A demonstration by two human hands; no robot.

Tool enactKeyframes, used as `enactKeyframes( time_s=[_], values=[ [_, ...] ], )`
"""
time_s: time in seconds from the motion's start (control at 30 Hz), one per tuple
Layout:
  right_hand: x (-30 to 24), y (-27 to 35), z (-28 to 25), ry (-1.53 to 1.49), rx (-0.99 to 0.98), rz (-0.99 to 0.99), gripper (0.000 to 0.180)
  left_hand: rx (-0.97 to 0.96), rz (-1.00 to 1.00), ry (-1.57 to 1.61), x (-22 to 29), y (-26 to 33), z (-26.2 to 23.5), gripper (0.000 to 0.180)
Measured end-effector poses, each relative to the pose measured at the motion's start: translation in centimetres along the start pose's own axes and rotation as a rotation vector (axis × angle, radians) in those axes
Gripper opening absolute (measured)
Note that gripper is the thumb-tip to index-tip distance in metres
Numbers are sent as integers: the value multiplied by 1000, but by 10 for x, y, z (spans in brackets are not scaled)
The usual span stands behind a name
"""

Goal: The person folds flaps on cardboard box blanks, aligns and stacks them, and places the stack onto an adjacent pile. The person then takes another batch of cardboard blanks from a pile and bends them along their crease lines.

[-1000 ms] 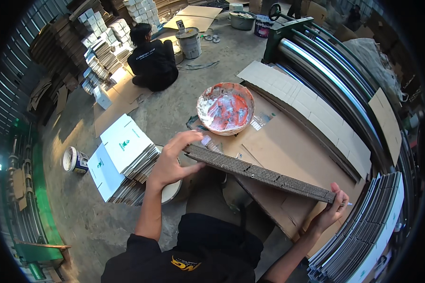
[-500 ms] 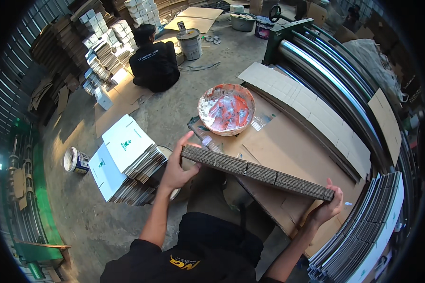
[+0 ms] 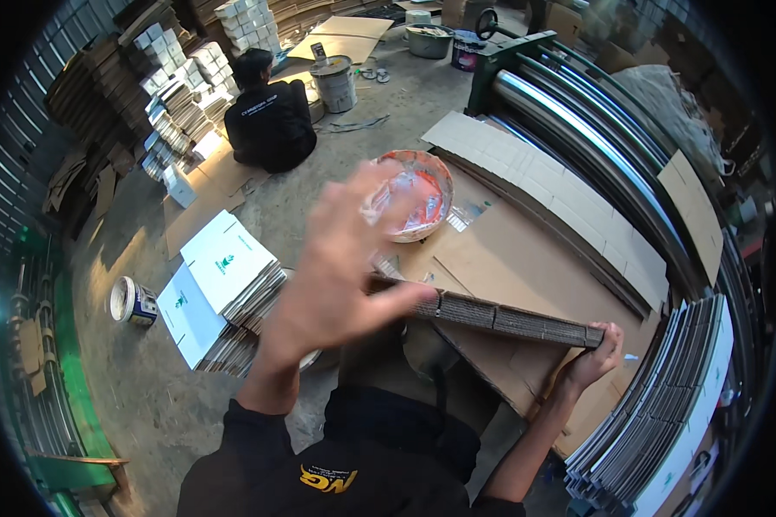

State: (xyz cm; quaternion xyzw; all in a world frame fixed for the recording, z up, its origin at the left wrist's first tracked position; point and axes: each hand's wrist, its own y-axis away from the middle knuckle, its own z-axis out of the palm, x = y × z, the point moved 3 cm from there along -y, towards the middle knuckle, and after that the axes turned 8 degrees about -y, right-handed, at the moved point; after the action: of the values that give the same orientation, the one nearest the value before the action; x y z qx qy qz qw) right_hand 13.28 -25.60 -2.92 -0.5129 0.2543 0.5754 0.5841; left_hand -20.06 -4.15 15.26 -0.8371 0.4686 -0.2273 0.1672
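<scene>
A bundle of corrugated cardboard pieces (image 3: 513, 320) is held on edge in front of me, its fluted edges facing up. My right hand (image 3: 595, 358) is closed around the bundle's right end. Blurred by motion, my left hand (image 3: 323, 276) is raised over the left end, fingers stretched out and thumb spread. Its thumb tip overlaps the bundle's edge; whether it touches is unclear. The bundle's far left end is hidden behind this hand. Just beyond, a round basin (image 3: 442, 185) with red and white residue is partly covered by the fingers.
A cardboard-covered worktop (image 3: 483, 258) lies beneath the bundle. White printed cartons are stacked at left (image 3: 230, 263) and at right (image 3: 664, 405). A roller machine (image 3: 569, 116) stands at the right, a paint bucket (image 3: 134, 300) at the left. A person (image 3: 270, 125) sits farther off.
My left hand has let go of the bundle's left end and risen over it. The right hand still grips the right end. The view has shifted slightly.
</scene>
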Motion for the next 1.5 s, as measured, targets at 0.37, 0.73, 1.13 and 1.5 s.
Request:
enactKeyframes(
  time_s=[0.37, 0.73, 1.13, 1.5],
  values=[
    [-2, 1, -2, 2, -8, 49, 25, -400, 341, -34, 49, 0, 137, 42],
    [-11, 6, -1, -32, -48, -24, 41, -450, 371, 24, 41, -12, 131, 42],
    [-79, 112, 38, 17, -477, 128, 92, -199, -257, 1364, 68, -12, 94, 55],
    [-162, 30, 98, 699, -877, -145, 46, 450, -399, 1609, 5, 60, 147, 102]
  ],
)
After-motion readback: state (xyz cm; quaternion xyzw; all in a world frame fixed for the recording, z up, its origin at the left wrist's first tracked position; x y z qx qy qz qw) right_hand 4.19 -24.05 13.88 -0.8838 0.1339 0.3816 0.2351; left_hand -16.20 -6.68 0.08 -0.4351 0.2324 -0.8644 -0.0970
